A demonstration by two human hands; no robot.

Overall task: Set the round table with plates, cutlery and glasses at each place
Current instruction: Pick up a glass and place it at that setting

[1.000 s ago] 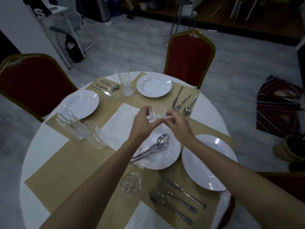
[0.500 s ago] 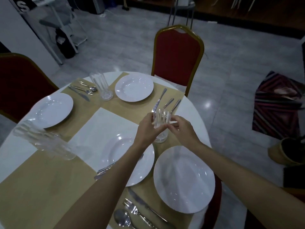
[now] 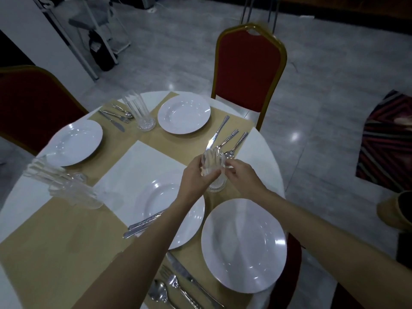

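Glass (image 3: 213, 168) pinched between both our hands (image 3: 196, 181) (image 3: 243, 175) near the surface's right edge could tip onto cutlery (image 3: 225, 139).

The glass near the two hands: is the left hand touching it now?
Touching. The head view shows the left hand wrapped around the side of the glass, fingers against its wall with no gap.

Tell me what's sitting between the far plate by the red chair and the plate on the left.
In the head view, a tall ribbed glass stands between the far plate and the left plate, with cutlery just left of it.
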